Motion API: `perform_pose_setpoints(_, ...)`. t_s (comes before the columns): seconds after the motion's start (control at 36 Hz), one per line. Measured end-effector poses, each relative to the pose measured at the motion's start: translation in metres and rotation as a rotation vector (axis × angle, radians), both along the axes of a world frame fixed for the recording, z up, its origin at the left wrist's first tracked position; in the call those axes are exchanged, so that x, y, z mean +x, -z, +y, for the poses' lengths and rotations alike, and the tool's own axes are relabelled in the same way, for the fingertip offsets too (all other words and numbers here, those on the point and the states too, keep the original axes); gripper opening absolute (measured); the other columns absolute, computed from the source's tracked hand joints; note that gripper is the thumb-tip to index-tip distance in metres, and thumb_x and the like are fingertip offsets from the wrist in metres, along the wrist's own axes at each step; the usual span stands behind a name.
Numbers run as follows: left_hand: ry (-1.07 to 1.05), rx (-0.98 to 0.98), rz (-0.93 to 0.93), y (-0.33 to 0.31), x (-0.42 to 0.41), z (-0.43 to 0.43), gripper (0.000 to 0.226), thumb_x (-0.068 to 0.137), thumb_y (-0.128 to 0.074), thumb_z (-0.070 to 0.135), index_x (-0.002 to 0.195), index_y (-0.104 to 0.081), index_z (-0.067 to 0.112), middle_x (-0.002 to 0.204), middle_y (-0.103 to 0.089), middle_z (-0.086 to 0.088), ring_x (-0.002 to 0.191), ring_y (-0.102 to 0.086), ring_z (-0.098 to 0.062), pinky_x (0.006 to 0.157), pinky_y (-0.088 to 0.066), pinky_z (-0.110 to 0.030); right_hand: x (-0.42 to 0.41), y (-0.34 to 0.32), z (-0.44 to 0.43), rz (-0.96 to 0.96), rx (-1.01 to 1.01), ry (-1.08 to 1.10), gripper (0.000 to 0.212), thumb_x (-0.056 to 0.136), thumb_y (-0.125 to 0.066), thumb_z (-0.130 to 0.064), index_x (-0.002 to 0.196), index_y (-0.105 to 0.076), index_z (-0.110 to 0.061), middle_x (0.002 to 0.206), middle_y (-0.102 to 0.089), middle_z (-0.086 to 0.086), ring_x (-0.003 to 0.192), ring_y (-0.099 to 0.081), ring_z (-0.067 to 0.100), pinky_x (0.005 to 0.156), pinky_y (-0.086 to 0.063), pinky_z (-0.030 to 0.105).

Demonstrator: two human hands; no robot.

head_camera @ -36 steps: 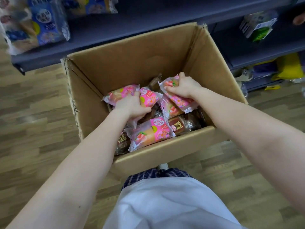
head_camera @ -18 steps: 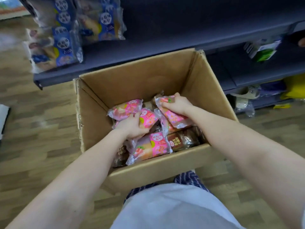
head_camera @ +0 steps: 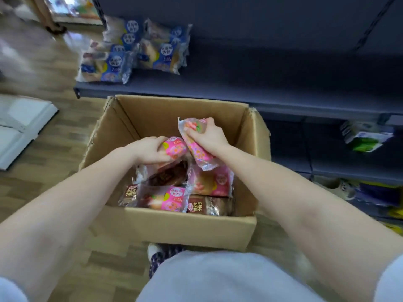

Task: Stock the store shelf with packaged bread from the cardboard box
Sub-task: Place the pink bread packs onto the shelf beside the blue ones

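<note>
An open cardboard box (head_camera: 174, 227) stands on the floor in front of me, holding pink and brown bread packs. My left hand (head_camera: 150, 150) grips a pink bread pack (head_camera: 175, 147) above the box contents. My right hand (head_camera: 208, 137) grips a second pink bread pack (head_camera: 196, 152), raised near the box's far wall. Below them lie a pink pack (head_camera: 168, 199), another pink pack (head_camera: 212, 182) and brown packs (head_camera: 209, 205). The dark blue store shelf (head_camera: 261, 68) runs behind the box, with several blue bread packs (head_camera: 130, 53) stacked at its left end.
A lower shelf (head_camera: 349, 171) at right carries a green and white packet (head_camera: 366, 138) and some yellow and purple goods. A white flat panel (head_camera: 21, 127) lies on the wooden floor at left. My knees in pale clothing fill the bottom.
Both hands have lifted their pink packs up out of the pile. The view has swung so the shelf and blue packs show more.
</note>
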State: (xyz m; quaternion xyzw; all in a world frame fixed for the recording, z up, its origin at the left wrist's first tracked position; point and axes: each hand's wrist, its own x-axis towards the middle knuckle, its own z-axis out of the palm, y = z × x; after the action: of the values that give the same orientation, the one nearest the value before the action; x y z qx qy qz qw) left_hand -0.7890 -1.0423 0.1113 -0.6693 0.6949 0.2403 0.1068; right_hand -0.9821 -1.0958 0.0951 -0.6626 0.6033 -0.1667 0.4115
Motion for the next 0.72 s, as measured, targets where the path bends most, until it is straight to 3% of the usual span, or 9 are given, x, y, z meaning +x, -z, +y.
perform_pose_setpoints(0.11, -0.081, -0.070, 0.009, -0.021, 0.006, 0.000, 0.085, 0.076, -0.062, 0.056, 0.145, -0.034, 0.014, 0.129, -0.053, -0.015, 0.115, -0.052, -0.030, 0.098, -0.042, -0.034, -0.005, -0.030, -0.019, -0.051, -0.089, -0.099, 0.076, 0.079, -0.057, -0.067, 0.132, -0.040, -0.015, 0.128, -0.056, 0.007, 0.116, -0.054, 0.028, 0.094, -0.045, 0.037)
perform_pose_setpoints(0.25, -0.152, -0.180, 0.055, -0.058, 0.016, -0.008, 0.076, 0.082, -0.066, 0.045, 0.144, -0.034, 0.015, 0.132, -0.054, -0.010, 0.116, -0.053, -0.027, 0.096, -0.042, -0.034, -0.002, -0.069, -0.044, -0.138, -0.177, -0.120, 0.066, 0.084, -0.057, -0.060, 0.130, -0.043, -0.014, 0.130, -0.054, 0.008, 0.117, -0.052, 0.025, 0.084, -0.037, 0.028)
perform_pose_setpoints(0.33, -0.174, -0.240, 0.053, -0.085, 0.022, -0.021, 0.083, 0.079, -0.059, 0.056, 0.147, -0.031, 0.018, 0.136, -0.052, -0.011, 0.119, -0.051, -0.030, 0.092, -0.040, -0.035, -0.002, -0.093, -0.058, -0.187, -0.222, -0.105, 0.065, 0.085, -0.057, -0.059, 0.131, -0.043, -0.014, 0.130, -0.054, 0.005, 0.115, -0.053, 0.021, 0.083, -0.037, 0.026)
perform_pose_setpoints(0.47, -0.194, -0.360, 0.060, -0.116, 0.014, -0.052, 0.080, 0.084, -0.060, 0.051, 0.148, -0.027, 0.017, 0.136, -0.050, -0.014, 0.121, -0.049, -0.033, 0.090, -0.039, -0.035, -0.012, -0.122, -0.085, -0.181, -0.292, 0.042, 0.078, 0.082, -0.054, -0.064, 0.137, -0.039, -0.011, 0.134, -0.052, 0.007, 0.122, -0.051, 0.024, 0.086, -0.037, 0.025)
perform_pose_setpoints(0.61, -0.147, -0.331, 0.020, -0.115, -0.018, -0.087, 0.077, 0.088, -0.057, 0.049, 0.148, -0.025, 0.013, 0.134, -0.051, -0.015, 0.117, -0.051, -0.033, 0.086, -0.041, -0.034, -0.036, -0.118, -0.105, -0.066, -0.143, 0.222, 0.096, 0.078, -0.047, -0.076, 0.140, -0.034, -0.004, 0.137, -0.050, 0.011, 0.124, -0.050, 0.028, 0.095, -0.041, 0.031)
perform_pose_setpoints(0.72, -0.215, -0.339, -0.043, -0.094, -0.044, -0.114, 0.084, 0.079, -0.055, 0.061, 0.144, -0.029, 0.014, 0.131, -0.050, -0.015, 0.114, -0.054, -0.035, 0.084, -0.047, -0.037, -0.057, -0.102, -0.114, 0.030, -0.054, 0.276, 0.099, 0.078, -0.045, -0.076, 0.139, -0.031, 0.001, 0.135, -0.051, 0.015, 0.119, -0.054, 0.029, 0.090, -0.044, 0.032)
